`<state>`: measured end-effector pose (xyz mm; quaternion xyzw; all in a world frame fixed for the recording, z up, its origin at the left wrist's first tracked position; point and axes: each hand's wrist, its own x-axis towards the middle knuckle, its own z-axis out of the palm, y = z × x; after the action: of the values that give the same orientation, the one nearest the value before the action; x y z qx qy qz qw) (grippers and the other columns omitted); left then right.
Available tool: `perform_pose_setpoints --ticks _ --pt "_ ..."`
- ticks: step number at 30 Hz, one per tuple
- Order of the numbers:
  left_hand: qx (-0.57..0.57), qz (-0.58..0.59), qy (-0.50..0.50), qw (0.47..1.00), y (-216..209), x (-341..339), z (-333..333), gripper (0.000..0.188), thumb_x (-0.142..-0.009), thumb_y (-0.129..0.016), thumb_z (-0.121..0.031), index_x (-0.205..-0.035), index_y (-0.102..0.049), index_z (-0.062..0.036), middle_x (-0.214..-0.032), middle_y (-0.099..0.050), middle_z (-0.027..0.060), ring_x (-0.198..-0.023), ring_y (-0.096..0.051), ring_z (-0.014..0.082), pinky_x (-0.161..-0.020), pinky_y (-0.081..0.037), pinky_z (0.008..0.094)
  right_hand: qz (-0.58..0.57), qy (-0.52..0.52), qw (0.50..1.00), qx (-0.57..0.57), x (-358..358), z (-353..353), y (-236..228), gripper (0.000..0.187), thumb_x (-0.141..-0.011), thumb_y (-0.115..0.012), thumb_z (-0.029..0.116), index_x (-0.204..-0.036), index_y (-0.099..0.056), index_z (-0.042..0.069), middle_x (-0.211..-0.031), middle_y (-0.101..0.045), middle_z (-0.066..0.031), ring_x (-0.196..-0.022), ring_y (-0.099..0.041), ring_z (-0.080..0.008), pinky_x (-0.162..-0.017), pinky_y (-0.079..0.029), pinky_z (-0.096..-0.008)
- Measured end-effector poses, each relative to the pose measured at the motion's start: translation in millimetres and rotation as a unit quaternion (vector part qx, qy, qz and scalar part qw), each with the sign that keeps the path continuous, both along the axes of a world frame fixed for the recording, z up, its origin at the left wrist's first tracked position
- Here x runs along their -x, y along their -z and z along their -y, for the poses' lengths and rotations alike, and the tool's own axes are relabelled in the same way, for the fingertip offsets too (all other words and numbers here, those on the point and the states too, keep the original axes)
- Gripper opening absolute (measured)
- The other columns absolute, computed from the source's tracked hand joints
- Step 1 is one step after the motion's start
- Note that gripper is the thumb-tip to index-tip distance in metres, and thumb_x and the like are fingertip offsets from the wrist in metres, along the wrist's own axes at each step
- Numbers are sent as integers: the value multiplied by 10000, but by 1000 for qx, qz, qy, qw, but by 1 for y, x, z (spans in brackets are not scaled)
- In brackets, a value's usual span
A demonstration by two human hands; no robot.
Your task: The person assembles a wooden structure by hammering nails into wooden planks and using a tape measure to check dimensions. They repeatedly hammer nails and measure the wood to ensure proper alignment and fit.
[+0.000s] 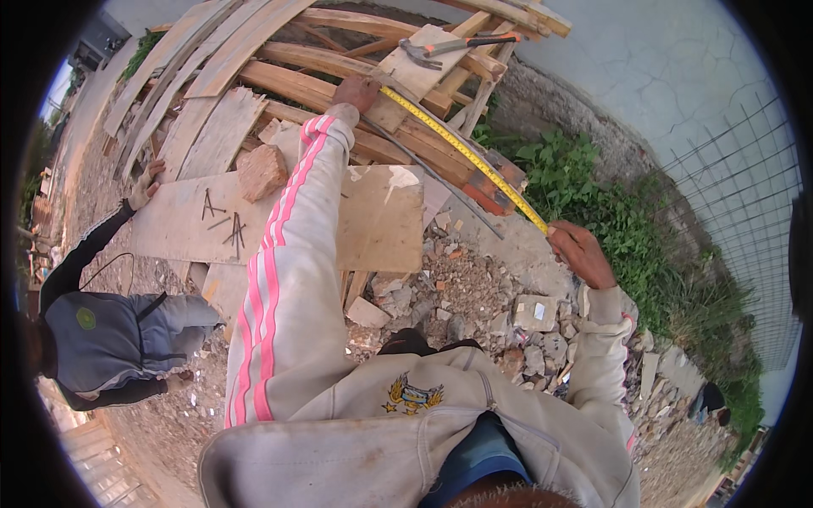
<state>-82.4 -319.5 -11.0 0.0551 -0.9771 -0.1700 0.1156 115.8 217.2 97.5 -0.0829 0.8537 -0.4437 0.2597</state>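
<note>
A yellow tape measure (461,148) stretches taut over a wooden plank (406,135) at twelve o'clock. The left hand (356,91) presses its end down with curled fingers, while the right hand (580,252), at three o'clock, pinches the tape. A claw hammer (453,46) lies on the planks beyond, and another person (110,334) crouches at nine o'clock.

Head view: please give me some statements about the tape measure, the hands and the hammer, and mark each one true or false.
1. The yellow tape measure is stretched between the left hand and the right hand. True.
2. The hammer is held in the right hand. False: it lies on a wooden board on top of the pile, apart from both hands.
3. Another person crouches at the left with a hand on the plywood sheet. True.
4. The left sleeve has blue stripes. False: the stripes are pink.
</note>
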Motion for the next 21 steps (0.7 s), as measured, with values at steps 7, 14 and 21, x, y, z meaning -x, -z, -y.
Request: perform_pose_setpoints --ticks 7,14,21 --pt "81 42 -31 995 7 6 5 357 -956 -536 -374 -1155 -765 -187 -1116 -738 182 -1051 -698 395 -928 -551 526 28 16 999 8 14 -2 6 338 -997 -611 367 -1004 -697 41 -742 -547 22 -680 -494 -82 -620 -408 -273" --pt "29 -29 -19 999 6 -6 -1 384 -900 -572 -334 -1217 -759 -226 -1150 -734 183 -1086 -690 387 -982 -536 507 86 -13 996 -2 26 -5 8 372 -1019 -562 420 -841 -609 97 -708 -554 22 -635 -557 -78 -520 -375 -271" --pt "65 14 -9 998 12 0 -1 389 -900 -557 -331 -1211 -756 -208 -1182 -725 173 -1117 -678 387 -991 -536 497 70 -1 997 -25 23 -5 4 376 -992 -563 436 -804 -601 113 -687 -529 38 -588 -498 -68 -504 -358 -266"
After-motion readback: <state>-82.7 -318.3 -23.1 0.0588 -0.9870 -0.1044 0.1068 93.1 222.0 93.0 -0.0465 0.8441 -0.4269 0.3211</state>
